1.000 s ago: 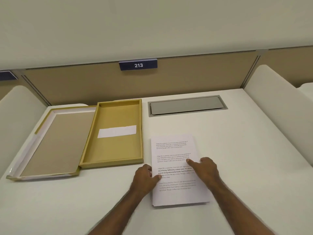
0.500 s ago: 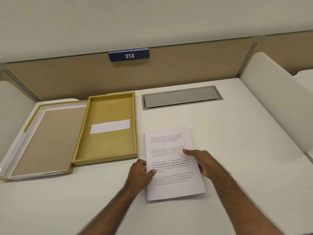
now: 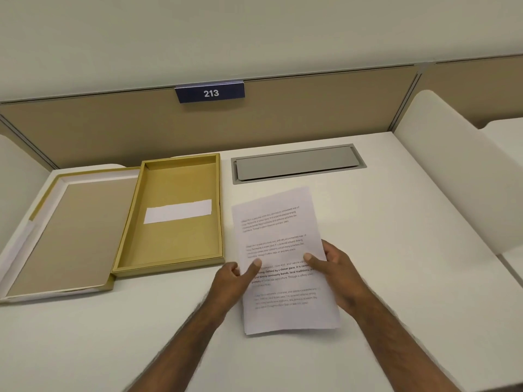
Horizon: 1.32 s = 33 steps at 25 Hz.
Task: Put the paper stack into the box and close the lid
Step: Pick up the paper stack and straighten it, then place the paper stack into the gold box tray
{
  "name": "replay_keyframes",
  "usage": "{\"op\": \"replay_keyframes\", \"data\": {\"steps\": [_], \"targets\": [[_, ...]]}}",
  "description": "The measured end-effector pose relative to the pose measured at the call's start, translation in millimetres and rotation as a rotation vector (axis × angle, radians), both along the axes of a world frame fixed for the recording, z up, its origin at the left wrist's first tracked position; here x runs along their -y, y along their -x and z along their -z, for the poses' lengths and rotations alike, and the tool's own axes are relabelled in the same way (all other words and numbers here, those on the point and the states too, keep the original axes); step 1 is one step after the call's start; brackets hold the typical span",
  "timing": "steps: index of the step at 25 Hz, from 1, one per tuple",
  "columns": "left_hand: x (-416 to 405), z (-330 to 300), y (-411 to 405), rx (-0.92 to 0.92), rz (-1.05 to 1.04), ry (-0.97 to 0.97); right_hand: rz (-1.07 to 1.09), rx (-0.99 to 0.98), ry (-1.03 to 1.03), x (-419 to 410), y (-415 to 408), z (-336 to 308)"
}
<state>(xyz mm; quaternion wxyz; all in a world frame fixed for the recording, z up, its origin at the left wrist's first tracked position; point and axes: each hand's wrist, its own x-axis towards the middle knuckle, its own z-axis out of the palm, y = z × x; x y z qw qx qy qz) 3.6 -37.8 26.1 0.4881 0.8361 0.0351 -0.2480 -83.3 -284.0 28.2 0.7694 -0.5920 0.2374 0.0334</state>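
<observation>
A white paper stack (image 3: 278, 233) with printed text is held just above the desk, its far end tilted up. My left hand (image 3: 233, 280) grips its left edge, thumb on top. My right hand (image 3: 336, 267) grips its right edge the same way. Left of the stack lies the open gold box (image 3: 169, 261), shallow, with a white strip of paper (image 3: 178, 211) on its floor. Its lid (image 3: 70, 236) lies flat and open further left, joined to the box along one long side.
The white desk (image 3: 396, 250) has a grey cable hatch (image 3: 297, 162) behind the paper. A tan partition with a blue "213" plate (image 3: 210, 92) closes the back. White side dividers (image 3: 452, 171) stand at the right and left.
Both hands went from pressing on the flat stack to gripping its side edges. The stack has risen off the desk, its far end lifted.
</observation>
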Motion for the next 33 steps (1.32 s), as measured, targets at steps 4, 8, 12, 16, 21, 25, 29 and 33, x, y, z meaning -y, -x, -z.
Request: {"op": "replay_keyframes", "data": {"steps": [4, 8, 12, 16, 21, 25, 29, 33], "targets": [[19, -43, -3, 0.133, -0.109, 0.475, -0.065, 0.236, 0.073, 15, 19, -28], [20, -58, -10, 0.343, -0.064, 0.601, -0.063, 0.359, 0.222, 21, 20, -38], [20, -34, 2, 0.357, 0.093, 0.555, -0.055, 0.301, 0.41, 18, 24, -9], [25, -19, 10, 0.38, 0.13, 0.496, 0.013, 0.278, 0.505, 9, 22, -4], [22, -16, 7, 0.53, 0.117, 0.443, 0.002, 0.348, 0.536, 15, 32, 11], [27, 17, 22, 0.459, 0.204, 0.291, -0.125, 0.248, 0.538, 17, 43, 41], [23, 41, 22, 0.405, 0.2, 0.244, -0.152, 0.198, 0.592, 19, 47, 60], [13, 39, 22, 0.34, 0.181, 0.256, -0.107, 0.13, 0.665, 16, 44, 55]]}}
